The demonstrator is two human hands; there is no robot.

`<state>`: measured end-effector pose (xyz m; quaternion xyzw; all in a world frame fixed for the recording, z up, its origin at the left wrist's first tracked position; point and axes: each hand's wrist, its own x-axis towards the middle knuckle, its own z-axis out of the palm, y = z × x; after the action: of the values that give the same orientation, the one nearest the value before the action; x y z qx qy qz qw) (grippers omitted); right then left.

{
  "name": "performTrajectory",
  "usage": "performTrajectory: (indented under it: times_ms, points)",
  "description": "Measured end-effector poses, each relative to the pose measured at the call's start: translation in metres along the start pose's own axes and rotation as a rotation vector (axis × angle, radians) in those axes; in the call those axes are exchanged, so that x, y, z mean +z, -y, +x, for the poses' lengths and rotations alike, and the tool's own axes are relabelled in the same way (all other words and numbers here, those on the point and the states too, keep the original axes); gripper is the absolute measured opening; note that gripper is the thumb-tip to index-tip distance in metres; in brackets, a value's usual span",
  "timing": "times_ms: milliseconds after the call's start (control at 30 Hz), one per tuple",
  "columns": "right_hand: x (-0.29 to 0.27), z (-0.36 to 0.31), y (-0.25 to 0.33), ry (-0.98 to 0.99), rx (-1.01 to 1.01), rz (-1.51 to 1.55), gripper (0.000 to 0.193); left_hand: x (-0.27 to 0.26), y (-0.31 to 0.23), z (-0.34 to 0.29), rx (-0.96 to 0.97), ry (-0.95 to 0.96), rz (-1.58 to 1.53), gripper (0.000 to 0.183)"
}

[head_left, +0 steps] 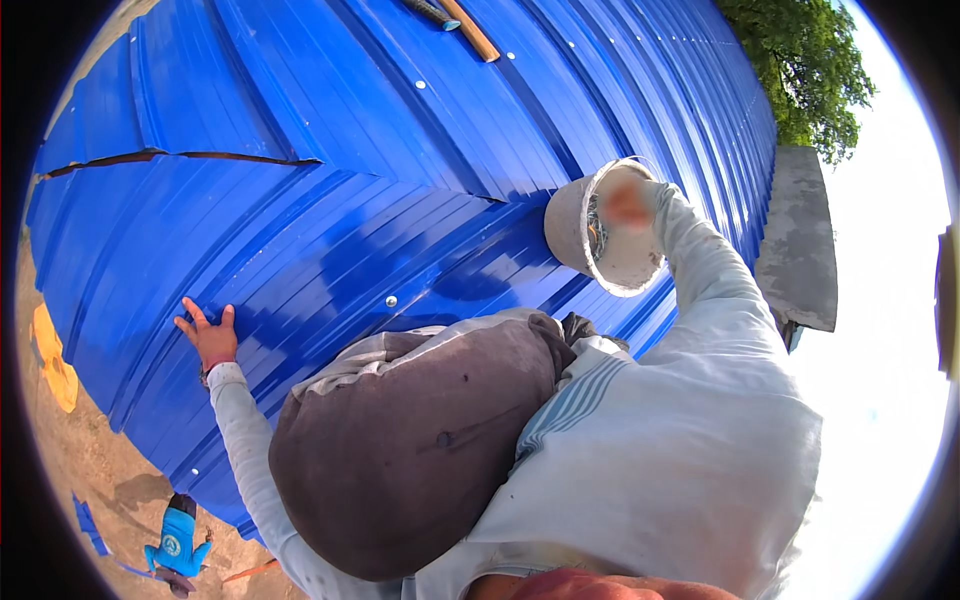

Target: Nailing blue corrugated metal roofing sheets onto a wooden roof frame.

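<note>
My left hand [211,337] lies with fingers spread on the blue ribbed metal roof sheet [330,240], holding nothing. My right hand [628,203] reaches into the mouth of a whitish bucket [571,226] that sits tilted on the roof. That hand is blurred, so its fingers cannot be made out. Inside the bucket, beside the hand, lies a heap of small metal pieces [597,232], which look like screws or nails. My bent knee in dark trousers [400,450] is between my two arms.
A wooden handle [470,30] and a dark-gripped tool [432,13] lie at the far edge of view. Along the left runs a raised, open sheet edge [150,157]. Below on the ground is a person in a blue shirt [178,535]. A grey wall [800,240] and tree [800,70] stand right.
</note>
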<state>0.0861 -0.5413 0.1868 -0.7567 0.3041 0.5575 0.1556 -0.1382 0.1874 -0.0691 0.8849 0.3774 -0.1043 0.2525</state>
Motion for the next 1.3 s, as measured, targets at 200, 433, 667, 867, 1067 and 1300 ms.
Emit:
performTrajectory:
  times_ms: [200,433,667,867,1067,1300]
  points:
    - [-0.049,-0.048,0.038,-0.005,0.004,-0.171,0.015,-0.004,-0.003,-0.001,-0.021,-0.003,0.016,0.099]
    - [-0.008,0.012,0.019,0.023,0.104,-0.291,0.035,-0.003,-0.001,-0.002,-0.006,-0.01,0.016,0.1]
    - [0.065,0.105,-0.009,-0.36,0.191,-0.58,0.034,-0.005,-0.003,-0.005,-0.016,-0.004,0.03,0.102]
    - [0.05,0.098,-0.002,-0.286,0.154,-0.806,0.035,-0.003,-0.005,-0.006,-0.021,-0.014,-0.018,0.102]
    - [-0.007,0.052,-0.023,-0.131,0.084,0.015,0.027,0.003,0.001,-0.001,-0.01,-0.027,0.0,0.1]
    - [-0.016,0.013,-0.034,-0.033,-0.123,0.301,0.024,0.002,0.0,0.0,-0.017,-0.022,-0.012,0.099]
